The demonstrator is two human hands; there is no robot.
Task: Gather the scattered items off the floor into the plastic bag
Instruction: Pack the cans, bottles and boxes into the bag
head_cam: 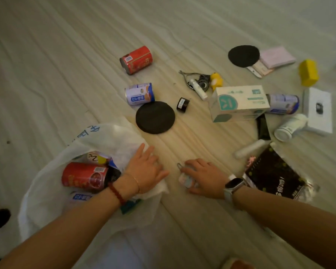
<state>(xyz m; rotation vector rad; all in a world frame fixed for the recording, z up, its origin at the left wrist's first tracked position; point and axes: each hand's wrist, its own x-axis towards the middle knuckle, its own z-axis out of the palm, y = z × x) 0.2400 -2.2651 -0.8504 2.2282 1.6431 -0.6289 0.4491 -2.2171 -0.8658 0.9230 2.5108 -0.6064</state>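
Observation:
A white plastic bag (97, 136) lies open on the floor at the lower left. A red can (83, 176) and other items lie inside it. My left hand (145, 167) rests flat on the bag's right rim, fingers straight. My right hand (204, 177) curls around a small pale object with a metal clip (184, 178), just right of the bag. Scattered beyond are a red can (136, 59), a blue-and-white can (139, 93), a black disc (155, 117) and a small black jar (182, 105).
Further right lie a white-and-teal box (239, 102), nail nippers (188, 74), a yellow toy (216, 80), a second black disc (243, 55), a pink pad (277, 56), a yellow block (308, 72), a white box (317, 110), a white bottle (289, 128) and a dark packet (275, 173).

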